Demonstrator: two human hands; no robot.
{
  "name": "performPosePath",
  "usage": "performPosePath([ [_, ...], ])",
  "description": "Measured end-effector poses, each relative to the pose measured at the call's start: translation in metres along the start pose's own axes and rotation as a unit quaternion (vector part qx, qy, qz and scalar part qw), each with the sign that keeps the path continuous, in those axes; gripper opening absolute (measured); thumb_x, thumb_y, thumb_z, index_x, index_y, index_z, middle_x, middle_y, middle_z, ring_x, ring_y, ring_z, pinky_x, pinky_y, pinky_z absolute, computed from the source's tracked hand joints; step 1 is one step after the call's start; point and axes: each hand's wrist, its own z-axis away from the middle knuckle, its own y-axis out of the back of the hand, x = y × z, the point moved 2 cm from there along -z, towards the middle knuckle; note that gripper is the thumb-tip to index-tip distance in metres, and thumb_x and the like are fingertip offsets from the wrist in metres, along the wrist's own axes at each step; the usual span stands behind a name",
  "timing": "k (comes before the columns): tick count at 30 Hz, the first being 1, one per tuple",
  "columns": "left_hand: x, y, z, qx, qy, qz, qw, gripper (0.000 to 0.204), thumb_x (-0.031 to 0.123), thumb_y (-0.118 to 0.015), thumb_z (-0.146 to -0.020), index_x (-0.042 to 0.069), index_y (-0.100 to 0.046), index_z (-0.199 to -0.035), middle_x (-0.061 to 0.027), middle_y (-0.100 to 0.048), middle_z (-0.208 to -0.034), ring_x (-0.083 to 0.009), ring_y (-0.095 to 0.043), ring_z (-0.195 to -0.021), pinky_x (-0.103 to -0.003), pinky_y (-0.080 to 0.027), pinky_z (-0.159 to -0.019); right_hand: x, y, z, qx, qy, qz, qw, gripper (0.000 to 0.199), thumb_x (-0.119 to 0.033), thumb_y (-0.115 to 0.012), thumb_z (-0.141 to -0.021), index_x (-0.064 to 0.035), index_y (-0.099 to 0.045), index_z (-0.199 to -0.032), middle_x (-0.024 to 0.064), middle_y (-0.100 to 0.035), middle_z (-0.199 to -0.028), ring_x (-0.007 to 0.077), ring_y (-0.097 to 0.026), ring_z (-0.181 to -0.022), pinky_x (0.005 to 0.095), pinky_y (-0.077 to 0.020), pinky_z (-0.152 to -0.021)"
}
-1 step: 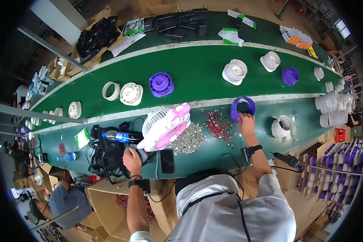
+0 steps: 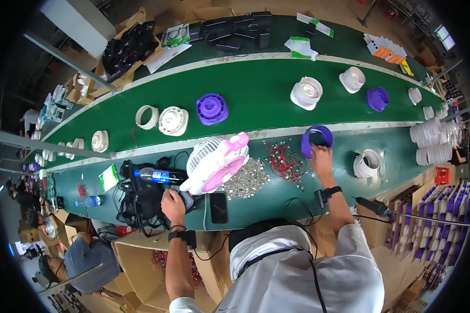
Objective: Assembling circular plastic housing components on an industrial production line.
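My right hand [image 2: 322, 160] grips the near rim of a purple plastic ring [image 2: 326, 135] that stands on edge on the green workbench. A white ring-shaped housing [image 2: 366, 164] stands to its right. My left hand [image 2: 173, 206] is closed beside a black bag [image 2: 138, 201]; what its fingers hold, if anything, is hidden. Just beyond it lies a white and pink fan [image 2: 214, 166], tilted on its side. Between the hands are a heap of small metal parts [image 2: 247, 180], a tangle of red wires [image 2: 286, 166] and a dark phone [image 2: 219, 207].
A green conveyor [image 2: 256, 83] carries white and purple fan housings. White rings [image 2: 433, 155] are stacked at the right. A power screwdriver [image 2: 375, 207] hangs by the bench edge. A dark drink bottle [image 2: 159, 176] lies on the bag. A cardboard box [image 2: 141, 281] stands below. Another person [image 2: 91, 263] sits at left.
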Motion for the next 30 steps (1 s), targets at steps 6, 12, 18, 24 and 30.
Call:
performPosePath([
  [6,-0.005,-0.007,0.003,0.021,-0.002,-0.014,1.0,0.031,0.027,-0.045,-0.097,0.004,-0.064,-0.087,-0.0202,-0.068,-0.086,-0.0454,-0.064,-0.081,-0.055,-0.049,-0.068,0.036,0.0,0.005,-0.071,0.006,0.009,0.997,0.032,-0.013,-0.068,-0.085,-0.01,-0.07,-0.117,0.0146,-0.069,-0.111,0.0354,-0.062,-0.103,0.0463,-0.0493,-0.091],
  [12,-0.001,-0.004,0.003,0.03,0.019,0.015,0.999,0.033,0.028,-0.047,-0.096,0.001,-0.061,-0.085,-0.0244,-0.067,-0.088,-0.0476,-0.062,-0.085,-0.056,-0.047,-0.071,0.009,0.048,0.007,0.033,0.032,-0.041,0.998,0.025,-0.009,-0.065,-0.085,-0.0057,-0.07,-0.11,0.015,-0.066,-0.1,0.0365,-0.06,-0.095,0.049,-0.0476,-0.083],
  [18,-0.001,-0.001,0.002,0.043,0.014,0.023,0.999,0.032,0.028,-0.047,-0.097,0.002,-0.064,-0.088,-0.025,-0.067,-0.09,-0.047,-0.062,-0.085,-0.055,-0.049,-0.073,-0.07,0.08,-0.049,0.048,0.117,-0.124,0.984,0.021,-0.009,-0.065,-0.088,-0.0022,-0.069,-0.107,0.0174,-0.065,-0.098,0.0383,-0.06,-0.094,0.0483,-0.0472,-0.083],
  [24,-0.006,-0.007,0.002,0.038,0.024,0.017,0.999,0.031,0.027,-0.047,-0.097,0.002,-0.064,-0.088,-0.0228,-0.067,-0.09,-0.0458,-0.063,-0.085,-0.053,-0.049,-0.072,-0.158,0.021,-0.136,-0.03,0.238,-0.248,0.938,0.022,-0.011,-0.066,-0.088,0.0,-0.066,-0.108,0.0185,-0.067,-0.1,0.0391,-0.062,-0.097,0.046,-0.0485,-0.088],
  [30,-0.005,-0.005,0.005,0.034,0.01,-0.012,0.999,0.025,0.022,-0.049,-0.096,0.003,-0.062,-0.088,-0.0201,-0.066,-0.088,-0.0429,-0.063,-0.08,-0.052,-0.05,-0.068,-0.238,-0.045,-0.189,-0.066,0.34,-0.176,0.922,0.02,-0.008,-0.06,-0.09,-0.0055,-0.068,-0.107,0.0142,-0.067,-0.1,0.0328,-0.062,-0.1,0.0435,-0.0464,-0.091],
])
